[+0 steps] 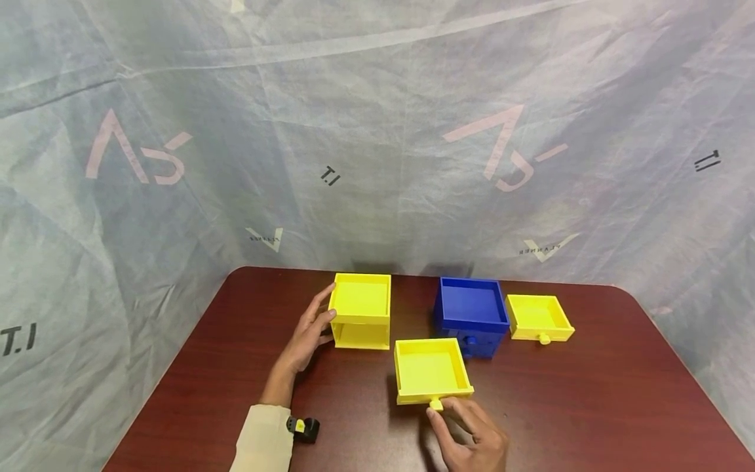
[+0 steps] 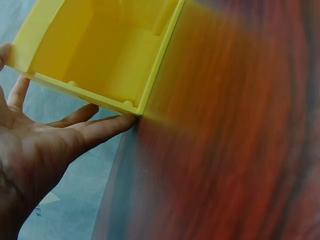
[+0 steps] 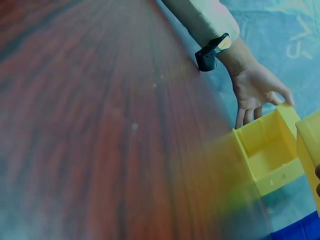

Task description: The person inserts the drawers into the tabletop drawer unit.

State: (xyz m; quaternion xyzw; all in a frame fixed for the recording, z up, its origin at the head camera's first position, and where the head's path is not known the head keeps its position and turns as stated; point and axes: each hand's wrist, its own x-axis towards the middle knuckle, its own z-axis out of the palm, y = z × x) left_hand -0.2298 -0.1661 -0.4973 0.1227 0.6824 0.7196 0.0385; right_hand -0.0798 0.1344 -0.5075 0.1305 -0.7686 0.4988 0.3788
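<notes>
A yellow drawer [image 1: 431, 368] with a shallow open tray hangs over the front of the table, tilted toward the camera. My right hand [image 1: 474, 436] pinches its small front knob [image 1: 436, 404] between thumb and fingers. To the left stands a yellow cabinet frame [image 1: 361, 298], with a recessed top and an open hollow front. My left hand [image 1: 303, 334] rests against the cabinet's left side, its fingers fairly straight and the thumb near the upper front corner. In the left wrist view, those fingers [image 2: 107, 129] lie along the outer wall, and small round bumps show inside the opening.
A blue cabinet [image 1: 472, 305] with blue knobs stands right of the yellow cabinet, partly behind the held drawer. Beside it a second yellow drawer [image 1: 538, 313] lies on the dark red wooden table [image 1: 560, 406]. Grey printed sheeting [image 1: 377, 131] hangs behind.
</notes>
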